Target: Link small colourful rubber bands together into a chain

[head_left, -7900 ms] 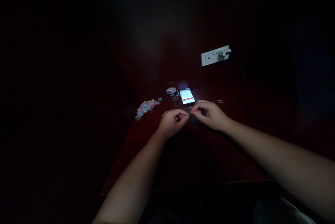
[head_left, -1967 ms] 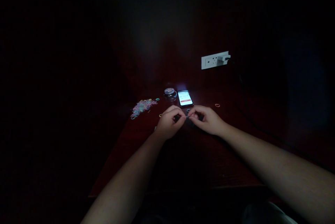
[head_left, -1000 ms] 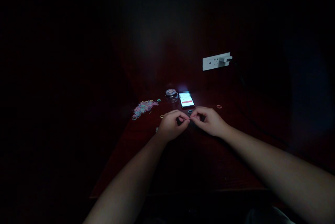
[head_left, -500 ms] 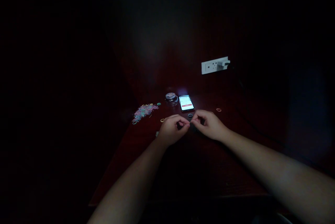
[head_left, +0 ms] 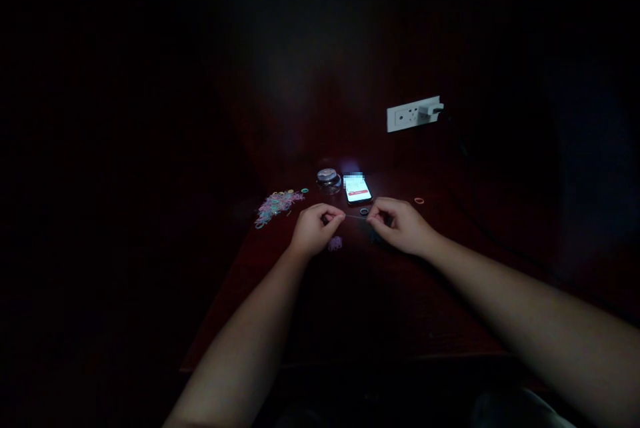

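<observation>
A thin pale band (head_left: 356, 217) is stretched between my two hands above the dark red table (head_left: 350, 308). My left hand (head_left: 317, 228) pinches its left end, and my right hand (head_left: 397, 225) pinches its right end. Just beyond the band lies a small dark ring (head_left: 364, 212). A little purple heap (head_left: 335, 243) rests by my left hand, on its near side. To the left is a loose pile of colourful small bands (head_left: 277, 207), with a green band (head_left: 305, 191) at its edge.
A lit phone (head_left: 357, 189) lies behind my hands, beside a round clear jar (head_left: 329, 180). An orange-pink band (head_left: 419, 201) sits to the right. A white wall socket (head_left: 414, 115) holds a plug with a dark cable.
My left hand has moved left, away from my right hand, and the band between them is now drawn out. The purple heap has come into view. The camera view has shifted slightly.
</observation>
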The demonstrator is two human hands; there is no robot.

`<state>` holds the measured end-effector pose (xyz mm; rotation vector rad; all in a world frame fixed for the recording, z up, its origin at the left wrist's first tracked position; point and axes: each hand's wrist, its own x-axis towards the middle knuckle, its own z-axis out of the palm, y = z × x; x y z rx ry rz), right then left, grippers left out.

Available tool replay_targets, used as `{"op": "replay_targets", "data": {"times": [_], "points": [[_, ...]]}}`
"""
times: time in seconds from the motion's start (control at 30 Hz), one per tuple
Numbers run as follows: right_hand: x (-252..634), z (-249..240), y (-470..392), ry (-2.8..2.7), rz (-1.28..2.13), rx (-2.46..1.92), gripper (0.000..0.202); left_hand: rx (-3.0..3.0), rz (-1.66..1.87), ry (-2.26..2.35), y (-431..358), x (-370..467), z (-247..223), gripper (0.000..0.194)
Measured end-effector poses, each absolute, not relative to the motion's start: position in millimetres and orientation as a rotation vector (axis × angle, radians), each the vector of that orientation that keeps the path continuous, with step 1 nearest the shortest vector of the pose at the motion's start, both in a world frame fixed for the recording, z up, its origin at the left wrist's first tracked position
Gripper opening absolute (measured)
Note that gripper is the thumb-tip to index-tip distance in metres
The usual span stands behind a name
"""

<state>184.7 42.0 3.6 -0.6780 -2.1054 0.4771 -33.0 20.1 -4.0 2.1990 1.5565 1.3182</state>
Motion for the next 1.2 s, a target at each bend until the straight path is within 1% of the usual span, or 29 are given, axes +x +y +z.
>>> {"op": "replay_targets", "data": {"times": [0.23,0.43,0.53,0.6,0.77,1.2], "points": [[185.4,5.0,41.7,-2.042,0.488,-0.674,0.010,2.072,1.435,1.664,28.9,-45.7,-9.9,0.019],[182.9,0.5,43.0,-1.995,0.642,-0.705,0.004,2.162,1.409,1.615,22.0,-38.1,-3.1,0.014],[178.9,-1.6,41.1,-2.023,0.728,-0.701,0.019,2.253,1.360,1.511,13.0,-23.7,1.5,0.011],[177.6,-1.3,39.8,-2.028,0.735,-0.678,0.024,2.286,1.335,1.447,8.3,-16.3,3.6,0.009],[179.5,0.4,40.4,-2.023,0.614,-0.605,0.010,2.312,1.295,1.407,5.6,-11.9,4.0,0.009],[182.9,-0.6,43.5,-2.020,0.617,-0.625,0.007,2.296,1.316,1.417,6.4,-12.9,2.3,0.009]]}}
